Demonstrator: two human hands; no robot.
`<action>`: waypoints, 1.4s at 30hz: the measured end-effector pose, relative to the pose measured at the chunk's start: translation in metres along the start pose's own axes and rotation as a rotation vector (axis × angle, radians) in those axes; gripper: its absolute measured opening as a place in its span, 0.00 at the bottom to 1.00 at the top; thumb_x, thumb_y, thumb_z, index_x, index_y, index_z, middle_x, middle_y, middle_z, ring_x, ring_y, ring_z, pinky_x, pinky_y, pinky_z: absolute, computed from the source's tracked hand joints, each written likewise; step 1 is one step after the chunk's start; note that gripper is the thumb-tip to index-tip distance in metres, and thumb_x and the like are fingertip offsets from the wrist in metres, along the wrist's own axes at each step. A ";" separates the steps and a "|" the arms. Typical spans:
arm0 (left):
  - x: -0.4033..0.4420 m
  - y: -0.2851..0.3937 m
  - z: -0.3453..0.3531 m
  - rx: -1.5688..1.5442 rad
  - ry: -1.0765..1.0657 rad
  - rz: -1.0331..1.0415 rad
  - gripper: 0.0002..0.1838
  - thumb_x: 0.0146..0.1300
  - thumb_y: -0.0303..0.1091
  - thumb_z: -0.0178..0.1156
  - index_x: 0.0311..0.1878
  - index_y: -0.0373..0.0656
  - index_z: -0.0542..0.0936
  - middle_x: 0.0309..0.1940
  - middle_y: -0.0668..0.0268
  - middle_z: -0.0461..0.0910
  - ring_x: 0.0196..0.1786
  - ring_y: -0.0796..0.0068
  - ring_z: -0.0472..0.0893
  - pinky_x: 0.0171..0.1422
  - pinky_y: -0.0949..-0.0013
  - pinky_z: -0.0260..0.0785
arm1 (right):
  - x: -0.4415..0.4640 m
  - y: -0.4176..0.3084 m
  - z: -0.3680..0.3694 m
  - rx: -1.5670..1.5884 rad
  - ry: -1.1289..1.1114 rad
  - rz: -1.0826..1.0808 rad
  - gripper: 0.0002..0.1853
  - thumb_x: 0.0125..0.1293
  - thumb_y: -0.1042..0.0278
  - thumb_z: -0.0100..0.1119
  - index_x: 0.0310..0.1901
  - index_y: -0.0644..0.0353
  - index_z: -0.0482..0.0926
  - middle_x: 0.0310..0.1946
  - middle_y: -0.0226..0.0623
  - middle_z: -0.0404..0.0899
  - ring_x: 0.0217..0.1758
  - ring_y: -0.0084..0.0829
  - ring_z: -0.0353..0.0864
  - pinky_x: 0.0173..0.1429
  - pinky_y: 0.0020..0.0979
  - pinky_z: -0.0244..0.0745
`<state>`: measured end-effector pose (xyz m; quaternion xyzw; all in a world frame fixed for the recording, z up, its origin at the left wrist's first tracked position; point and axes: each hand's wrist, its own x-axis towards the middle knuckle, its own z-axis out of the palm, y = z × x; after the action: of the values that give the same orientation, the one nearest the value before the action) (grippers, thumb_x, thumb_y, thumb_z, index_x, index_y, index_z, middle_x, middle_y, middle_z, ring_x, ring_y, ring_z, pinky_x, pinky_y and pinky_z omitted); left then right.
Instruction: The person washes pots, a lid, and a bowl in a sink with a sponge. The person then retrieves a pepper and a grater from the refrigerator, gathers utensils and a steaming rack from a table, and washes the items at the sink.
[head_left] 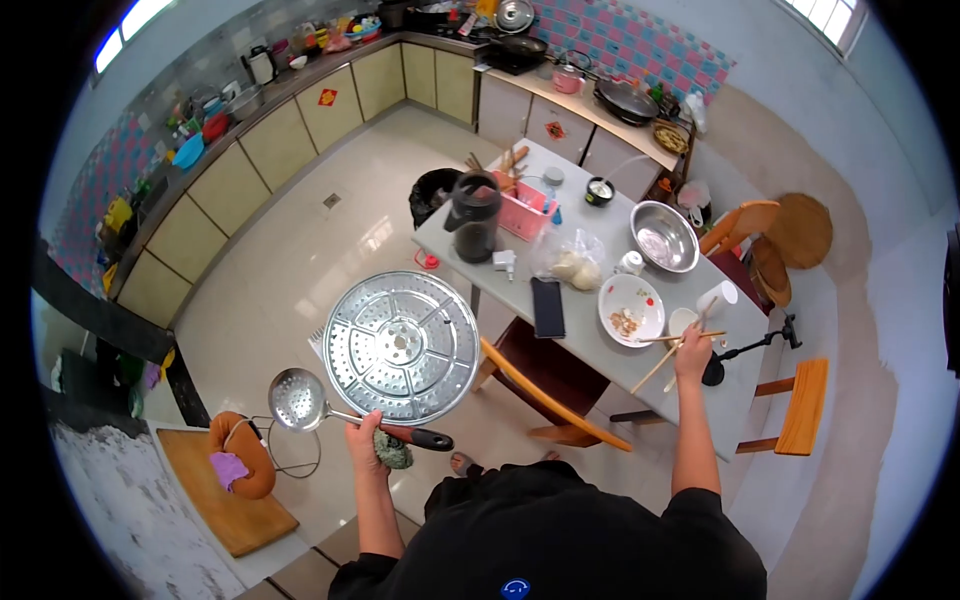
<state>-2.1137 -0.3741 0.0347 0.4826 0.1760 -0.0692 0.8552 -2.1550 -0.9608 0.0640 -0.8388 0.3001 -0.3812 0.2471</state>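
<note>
My left hand [366, 442] is closed around several things at once. A metal skimmer [298, 400] with a dark handle lies across it, its perforated bowl pointing left. Just above the handle is a round perforated steamer tray [402, 345], its near rim by my fingers. A green-grey scrubber [393, 450] is pressed against the palm side. At the table's right part, my right hand [693, 353] grips several wooden chopsticks [657, 367], which spread out to the left. Beside them stand a white bowl [632, 308] with food scraps, a small white bowl [682, 321] and a white cup [718, 298].
The grey table [590, 362] also bears a steel basin [664, 236], a black phone [548, 307], a pink basket [522, 213] and a dark jug [474, 215]. A wooden chair [555, 395] stands at its near side. A cutting board [225, 490] lies at lower left.
</note>
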 end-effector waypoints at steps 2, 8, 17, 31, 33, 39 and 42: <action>0.009 0.016 -0.019 -0.025 0.052 0.061 0.19 0.56 0.27 0.57 0.52 0.33 0.71 0.38 0.58 0.79 0.36 0.66 0.80 0.43 0.66 0.75 | -0.003 -0.054 0.006 0.348 -0.105 0.182 0.17 0.63 0.63 0.45 0.27 0.70 0.75 0.18 0.42 0.73 0.20 0.34 0.71 0.25 0.36 0.64; 0.033 0.069 -0.065 -0.022 0.106 0.133 0.18 0.57 0.29 0.57 0.49 0.29 0.71 0.33 0.54 0.80 0.29 0.63 0.82 0.35 0.64 0.79 | -0.052 -0.225 0.077 1.100 -0.329 0.574 0.09 0.65 0.63 0.43 0.38 0.58 0.69 0.21 0.35 0.74 0.15 0.21 0.63 0.16 0.20 0.55; 0.101 0.152 -0.107 -0.132 0.287 0.270 0.16 0.57 0.28 0.57 0.47 0.31 0.72 0.27 0.55 0.81 0.24 0.61 0.82 0.30 0.63 0.79 | -0.100 -0.377 0.244 1.109 -0.793 0.839 0.10 0.66 0.57 0.44 0.39 0.53 0.69 0.15 0.27 0.66 0.15 0.21 0.63 0.16 0.26 0.54; 0.293 0.344 -0.197 -0.113 0.573 0.206 0.18 0.53 0.29 0.62 0.47 0.33 0.73 0.34 0.57 0.80 0.32 0.63 0.82 0.40 0.63 0.77 | -0.143 -0.673 0.596 1.241 -1.607 1.257 0.07 0.64 0.62 0.48 0.31 0.53 0.67 0.12 0.23 0.59 0.13 0.18 0.52 0.11 0.21 0.45; 0.314 0.358 -0.219 -0.177 0.599 0.207 0.20 0.53 0.30 0.62 0.49 0.34 0.73 0.38 0.58 0.80 0.35 0.64 0.82 0.42 0.65 0.77 | -0.150 -0.714 0.630 1.234 -1.726 1.287 0.07 0.64 0.64 0.49 0.29 0.53 0.66 0.12 0.23 0.59 0.13 0.18 0.52 0.11 0.21 0.45; 0.397 0.418 -0.296 -0.223 0.660 0.302 0.22 0.54 0.30 0.61 0.53 0.35 0.72 0.41 0.59 0.80 0.40 0.65 0.81 0.46 0.64 0.76 | -0.187 -0.846 0.729 1.109 -1.883 1.188 0.08 0.65 0.63 0.52 0.31 0.54 0.67 0.13 0.24 0.62 0.13 0.18 0.54 0.14 0.20 0.48; 0.447 0.459 -0.349 -0.288 0.620 0.356 0.20 0.54 0.28 0.61 0.51 0.36 0.73 0.40 0.61 0.79 0.40 0.67 0.81 0.45 0.66 0.75 | -0.210 -0.908 0.771 1.058 -1.911 1.147 0.07 0.67 0.63 0.51 0.38 0.55 0.70 0.15 0.25 0.64 0.15 0.18 0.56 0.15 0.20 0.49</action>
<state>-1.6478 0.1865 0.0734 0.3784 0.3475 0.2549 0.8192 -1.3727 -0.0388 0.0925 -0.3244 0.1325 0.4741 0.8077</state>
